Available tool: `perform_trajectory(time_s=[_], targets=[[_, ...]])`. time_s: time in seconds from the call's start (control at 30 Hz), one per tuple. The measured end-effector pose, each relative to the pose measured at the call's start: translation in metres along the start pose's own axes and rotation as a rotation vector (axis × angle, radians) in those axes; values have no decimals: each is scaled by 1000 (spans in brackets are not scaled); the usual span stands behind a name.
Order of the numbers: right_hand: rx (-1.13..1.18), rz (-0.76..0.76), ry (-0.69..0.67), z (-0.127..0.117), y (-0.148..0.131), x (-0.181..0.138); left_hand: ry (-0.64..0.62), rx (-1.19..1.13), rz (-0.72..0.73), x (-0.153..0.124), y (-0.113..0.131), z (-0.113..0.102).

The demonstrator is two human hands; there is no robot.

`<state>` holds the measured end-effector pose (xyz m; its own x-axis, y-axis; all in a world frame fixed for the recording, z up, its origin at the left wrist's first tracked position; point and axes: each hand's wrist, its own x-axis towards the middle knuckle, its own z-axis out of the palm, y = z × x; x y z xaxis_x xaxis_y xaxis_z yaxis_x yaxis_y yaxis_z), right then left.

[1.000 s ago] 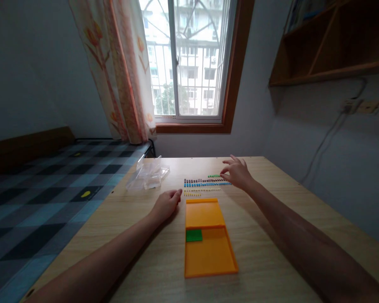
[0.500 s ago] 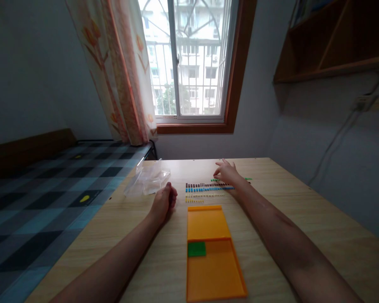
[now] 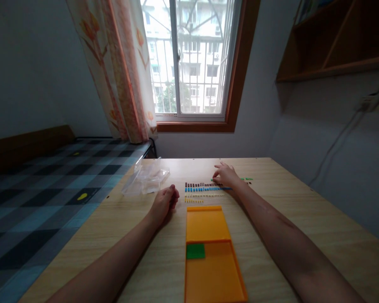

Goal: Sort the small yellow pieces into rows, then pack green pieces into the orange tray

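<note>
My right hand [image 3: 226,175] reaches over the far rows of small pieces, its fingers bent down onto the green row [image 3: 248,179]; what it pinches, if anything, I cannot make out. Rows of dark [image 3: 199,184], blue [image 3: 204,189] and yellow pieces [image 3: 194,200] lie in lines on the wooden table [image 3: 281,202]. My left hand [image 3: 164,201] rests on the table left of the rows, its fingers curled in and holding nothing visible. An orange tray [image 3: 208,252] with two compartments lies in front of me; a green square plate [image 3: 195,251] sits in its near compartment.
A clear plastic box [image 3: 147,179] lies at the table's far left. A bed with a checked cover [image 3: 50,185] stands left of the table. A window [image 3: 196,59] and curtain [image 3: 123,71] are behind; a wooden shelf [image 3: 331,46] hangs at the upper right.
My right hand slid left along the rows and uncovered green pieces on its right. My left hand curled its fingers in. The view tipped, so the tray sits lower in the frame.
</note>
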<state>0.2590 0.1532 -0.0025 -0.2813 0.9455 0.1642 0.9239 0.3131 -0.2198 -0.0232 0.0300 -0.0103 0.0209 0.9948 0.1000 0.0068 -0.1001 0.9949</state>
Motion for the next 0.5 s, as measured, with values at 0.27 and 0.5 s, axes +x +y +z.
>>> perform_trajectory(time_s=[0.27, 0.5], targets=[[7, 3, 8, 2, 1, 0, -29, 35, 16, -4, 3, 3], [8, -8, 11, 2, 0, -1, -49, 73, 32, -4, 5, 3]])
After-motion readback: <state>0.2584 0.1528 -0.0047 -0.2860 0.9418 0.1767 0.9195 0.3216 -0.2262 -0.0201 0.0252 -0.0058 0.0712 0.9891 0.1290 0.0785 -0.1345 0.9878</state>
